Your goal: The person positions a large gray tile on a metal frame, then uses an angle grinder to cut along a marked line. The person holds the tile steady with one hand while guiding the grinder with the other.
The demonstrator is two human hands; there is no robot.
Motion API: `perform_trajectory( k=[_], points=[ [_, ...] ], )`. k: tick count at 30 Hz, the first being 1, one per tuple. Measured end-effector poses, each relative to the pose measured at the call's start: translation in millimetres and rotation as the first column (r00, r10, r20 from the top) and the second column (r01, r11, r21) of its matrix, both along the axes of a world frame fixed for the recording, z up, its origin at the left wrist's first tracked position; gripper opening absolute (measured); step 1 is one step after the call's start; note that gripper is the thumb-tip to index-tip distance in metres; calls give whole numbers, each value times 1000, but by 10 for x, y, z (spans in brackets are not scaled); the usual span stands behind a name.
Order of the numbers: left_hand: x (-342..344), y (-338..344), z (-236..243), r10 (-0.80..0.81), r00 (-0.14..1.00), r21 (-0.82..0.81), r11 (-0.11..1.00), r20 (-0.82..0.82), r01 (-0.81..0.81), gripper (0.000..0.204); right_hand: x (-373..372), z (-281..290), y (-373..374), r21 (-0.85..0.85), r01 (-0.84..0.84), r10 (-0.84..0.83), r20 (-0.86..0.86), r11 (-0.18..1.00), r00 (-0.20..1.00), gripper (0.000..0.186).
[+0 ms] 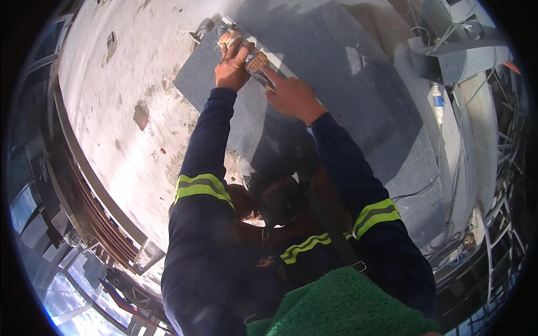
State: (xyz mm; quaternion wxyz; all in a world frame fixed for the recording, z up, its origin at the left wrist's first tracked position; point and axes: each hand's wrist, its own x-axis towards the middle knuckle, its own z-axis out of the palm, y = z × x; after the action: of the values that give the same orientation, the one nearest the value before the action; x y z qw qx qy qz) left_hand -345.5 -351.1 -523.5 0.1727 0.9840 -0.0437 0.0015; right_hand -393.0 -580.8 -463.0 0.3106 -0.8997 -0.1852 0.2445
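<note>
Both arms reach forward in dark sleeves with yellow-green reflective bands. My left hand [232, 71] is closed around the front part of an orange-and-grey handheld power tool [256, 60], which resembles an angle grinder. At its rear, my right hand [294, 99] grips the dark handle. The tool's far end lies over a long, pale, narrow strip [280, 64] that runs diagonally beneath my hands. Its working tip is too small to make out. Under the strip spreads a large grey sheet [364, 112], partly in shadow.
Pale, stained concrete floor [126, 73] stretches left of the sheet. Long brown metal beams [92, 207] line the left side. To the right are a grey metal box [471, 60], a blue-and-white plug connector [437, 103] and loose cables. A green cloth [342, 305] fills the bottom foreground.
</note>
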Motion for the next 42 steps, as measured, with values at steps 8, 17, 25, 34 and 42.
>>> perform_trajectory(
  k=[8,17,25,34,42],
  points=[
    [305,192,-59,-33,999,-40,999,37,34,60,300,70,154,5,1,-1,-54,1000,999,75],
    [540,338,2,-35,998,-51,998,58,38,57,545,-26,405,23,28,-28,32,999,999,63],
    [169,63,23,-2,1000,24,1000,-4,2,59,192,34,95,-15,-15,15,-1,1000,1000,76],
    [439,230,14,34,998,32,999,-55,-33,59,419,38,272,35,12,-12,8,999,1000,71],
    [388,220,56,2,999,-44,999,-38,-4,57,431,52,286,-5,-5,5,-25,1000,1000,75]
  ],
)
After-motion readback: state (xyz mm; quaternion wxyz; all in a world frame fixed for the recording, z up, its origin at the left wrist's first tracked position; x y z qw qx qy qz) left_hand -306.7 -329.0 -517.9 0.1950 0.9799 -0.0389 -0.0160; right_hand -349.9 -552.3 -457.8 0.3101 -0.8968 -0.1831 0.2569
